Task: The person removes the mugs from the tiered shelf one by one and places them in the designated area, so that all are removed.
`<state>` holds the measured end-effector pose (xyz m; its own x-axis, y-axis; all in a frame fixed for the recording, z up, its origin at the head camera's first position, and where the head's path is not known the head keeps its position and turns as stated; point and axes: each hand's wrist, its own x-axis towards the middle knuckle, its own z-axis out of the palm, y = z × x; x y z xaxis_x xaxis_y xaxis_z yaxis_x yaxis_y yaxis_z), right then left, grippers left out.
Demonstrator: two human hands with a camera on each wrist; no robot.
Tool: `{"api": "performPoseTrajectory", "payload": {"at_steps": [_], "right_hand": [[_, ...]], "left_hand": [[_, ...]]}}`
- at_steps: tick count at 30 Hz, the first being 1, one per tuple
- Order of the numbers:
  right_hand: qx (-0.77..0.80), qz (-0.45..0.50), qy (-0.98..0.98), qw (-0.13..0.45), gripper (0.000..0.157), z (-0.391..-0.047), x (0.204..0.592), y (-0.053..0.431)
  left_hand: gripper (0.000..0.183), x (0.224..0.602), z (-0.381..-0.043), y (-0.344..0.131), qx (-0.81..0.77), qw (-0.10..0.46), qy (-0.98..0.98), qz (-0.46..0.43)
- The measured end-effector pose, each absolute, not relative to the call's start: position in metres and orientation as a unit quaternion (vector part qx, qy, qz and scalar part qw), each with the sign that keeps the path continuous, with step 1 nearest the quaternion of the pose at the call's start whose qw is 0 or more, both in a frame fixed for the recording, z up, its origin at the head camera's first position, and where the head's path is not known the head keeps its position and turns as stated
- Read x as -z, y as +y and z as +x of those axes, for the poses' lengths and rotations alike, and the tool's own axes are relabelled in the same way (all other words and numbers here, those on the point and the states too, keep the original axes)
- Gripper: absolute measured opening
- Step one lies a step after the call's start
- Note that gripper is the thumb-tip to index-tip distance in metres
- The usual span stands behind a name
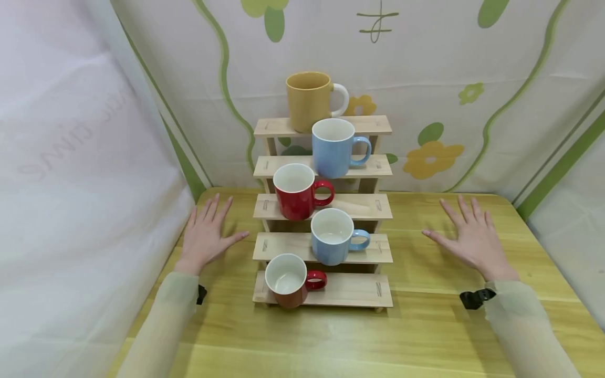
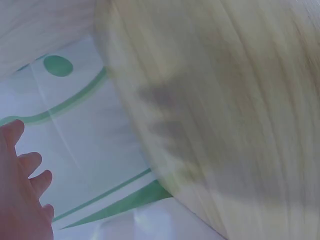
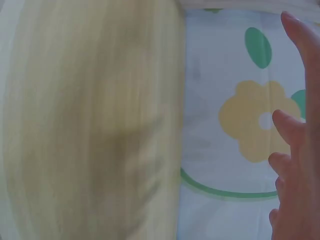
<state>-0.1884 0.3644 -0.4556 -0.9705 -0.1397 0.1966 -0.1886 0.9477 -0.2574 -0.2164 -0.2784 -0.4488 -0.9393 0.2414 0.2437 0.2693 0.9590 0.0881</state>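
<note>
A stepped wooden rack (image 1: 350, 291) stands mid-table with one mug on each tier. From the top come a yellow mug (image 1: 308, 105) with a white handle, a blue mug (image 1: 332, 149), a red mug (image 1: 295, 194), a shorter blue mug (image 1: 331, 239) and a short red mug (image 1: 287, 283). All are upright, handles to the right. My left hand (image 1: 205, 239) is spread palm down over the table left of the rack, holding nothing. On the other side, my right hand (image 1: 472, 241) is likewise spread, fingers straight and bare of any object. Shadows of the fingers fall on the wood in both wrist views.
The wooden table (image 1: 326, 341) has its far edge against a white curtain (image 1: 472, 58) with flowers and green vines. More white cloth (image 1: 80, 210) hangs along the left side. A black strap (image 1: 477, 298) is on the right wrist.
</note>
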Motion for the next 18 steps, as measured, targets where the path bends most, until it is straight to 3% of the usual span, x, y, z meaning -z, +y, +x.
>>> {"api": "performPoseTrajectory", "payload": {"at_steps": [7, 18], "right_hand": [[-0.168, 0.103, -0.974, 0.115, 0.093, -0.19, 0.438, 0.358], [-0.277, 0.113, -0.945, 0.134, 0.083, -0.184, 0.405, 0.335]], "left_hand": [[0.101, 0.442, -0.209, -0.268, 0.135, 0.128, -0.973, -0.136], [0.092, 0.441, -0.18, -0.238, 0.392, 0.055, -0.914, -0.086]]}}
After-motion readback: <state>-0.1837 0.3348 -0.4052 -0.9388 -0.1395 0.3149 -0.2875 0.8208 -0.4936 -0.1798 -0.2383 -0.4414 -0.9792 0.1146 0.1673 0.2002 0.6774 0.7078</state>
